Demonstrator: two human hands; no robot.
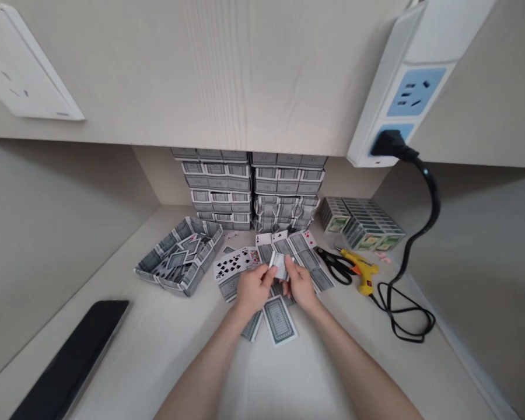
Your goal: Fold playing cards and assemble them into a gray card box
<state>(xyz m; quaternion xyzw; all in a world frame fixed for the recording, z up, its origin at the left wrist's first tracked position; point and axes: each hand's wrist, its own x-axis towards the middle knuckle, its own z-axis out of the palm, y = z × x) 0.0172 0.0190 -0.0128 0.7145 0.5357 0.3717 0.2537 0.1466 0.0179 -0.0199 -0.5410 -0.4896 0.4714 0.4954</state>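
Between my two hands, above the middle of the table, is a playing card with a grey patterned back; it looks bent or folded. My left hand pinches its left side, and my right hand grips its right side. Below and around them lie more playing cards, among them a face-down card in front of my hands and a face-up ten of spades to the left. Part of the cards under my fingers is hidden.
Left stands a tray made of cards holding loose cards. Stacked card boxes rise at the back, with packed decks to their right. Black scissors and a yellow glue gun with a black cord lie right. A black flat object lies front left.
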